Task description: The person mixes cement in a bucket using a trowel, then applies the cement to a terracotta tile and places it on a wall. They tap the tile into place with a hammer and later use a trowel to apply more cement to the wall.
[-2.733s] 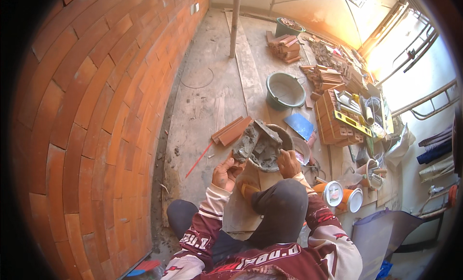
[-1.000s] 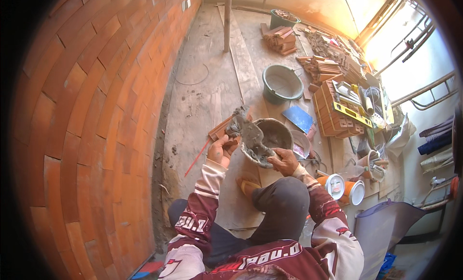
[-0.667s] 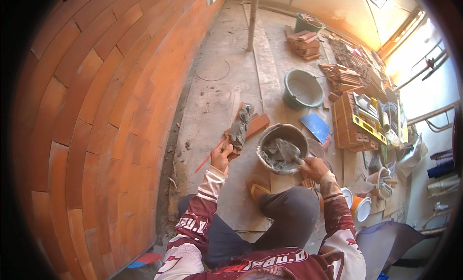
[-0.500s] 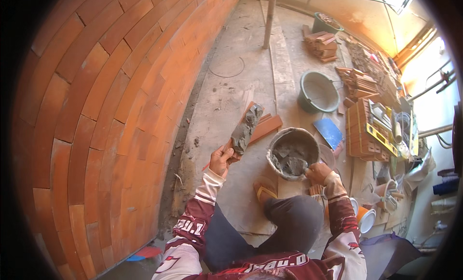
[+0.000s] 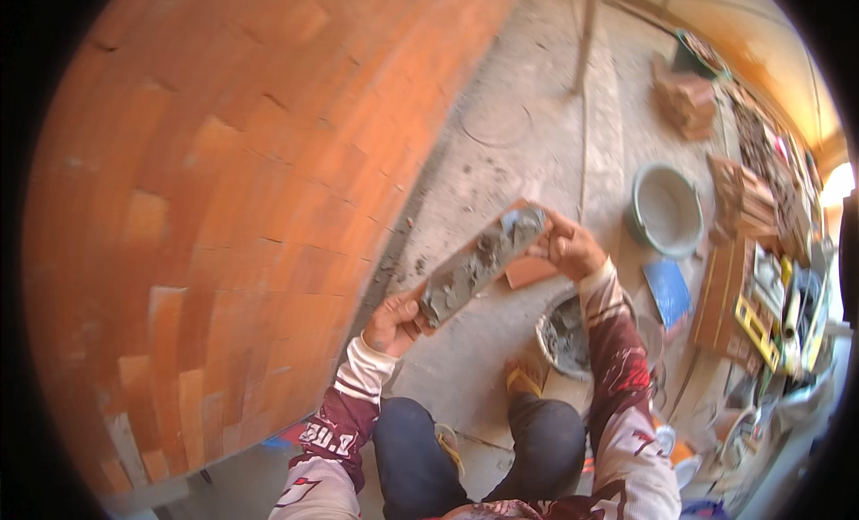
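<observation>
Both hands grip a long, thin terracotta facing tile [image 5: 486, 228] by its two ends, holding it aslant above the floor. Lumpy grey mortar [image 5: 474, 268] is spread along its upper face. My left hand [image 5: 392, 323] is closed on the lower, near end. Around the upper, far end my right hand [image 5: 574, 248] is closed, thumb near the mortar. Below my right forearm stands a bucket [image 5: 542, 339] with grey mortar inside, partly hidden by the sleeve. Another tile [image 5: 530, 271] lies on the floor behind the held one.
A wall faced with orange tiles [image 5: 242, 216] rises on the left. To the right are a green-grey bucket [image 5: 667, 211], a blue sheet [image 5: 667, 290], stacked tiles [image 5: 743, 198] and a yellow spirit level [image 5: 757, 332] atop bricks. A pole [image 5: 587, 41] stands at the back.
My right hand has left the mortar bucket and taken hold of the tile's far end. The tile has tipped from steep to more slanted. My view has swung toward the wall.
</observation>
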The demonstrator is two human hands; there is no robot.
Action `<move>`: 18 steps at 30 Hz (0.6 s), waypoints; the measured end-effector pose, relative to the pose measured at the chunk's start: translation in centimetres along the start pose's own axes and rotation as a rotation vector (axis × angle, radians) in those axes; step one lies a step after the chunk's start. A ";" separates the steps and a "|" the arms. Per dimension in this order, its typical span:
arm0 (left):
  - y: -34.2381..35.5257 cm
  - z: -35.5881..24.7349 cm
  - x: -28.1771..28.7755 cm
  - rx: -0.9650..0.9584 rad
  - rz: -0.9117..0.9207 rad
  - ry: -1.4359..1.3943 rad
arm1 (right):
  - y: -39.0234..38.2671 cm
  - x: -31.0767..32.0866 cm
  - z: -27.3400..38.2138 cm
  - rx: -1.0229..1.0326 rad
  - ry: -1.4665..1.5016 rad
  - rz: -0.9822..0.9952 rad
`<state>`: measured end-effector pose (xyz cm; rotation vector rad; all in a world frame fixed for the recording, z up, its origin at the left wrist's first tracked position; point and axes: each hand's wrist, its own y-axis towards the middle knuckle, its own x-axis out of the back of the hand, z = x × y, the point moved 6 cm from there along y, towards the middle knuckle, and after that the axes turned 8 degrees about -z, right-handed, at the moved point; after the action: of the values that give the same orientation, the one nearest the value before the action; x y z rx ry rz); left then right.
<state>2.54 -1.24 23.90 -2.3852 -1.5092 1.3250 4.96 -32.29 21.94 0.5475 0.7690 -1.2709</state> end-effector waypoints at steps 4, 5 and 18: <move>-7.9 -6.5 -1.0 -0.050 -0.068 -0.033 | 4.3 -7.6 -2.7 0.020 0.119 0.053; -8.8 -7.8 -2.7 -0.059 -0.073 -0.025 | 4.2 -8.8 -1.4 0.054 0.101 0.035; 2.7 1.1 2.2 -0.020 -0.056 -0.205 | 7.6 1.8 -6.8 0.035 0.292 -0.004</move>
<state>4.22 -1.43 20.63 -2.2596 -1.6315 1.5909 11.20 -26.72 15.84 0.7713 0.9915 -1.2243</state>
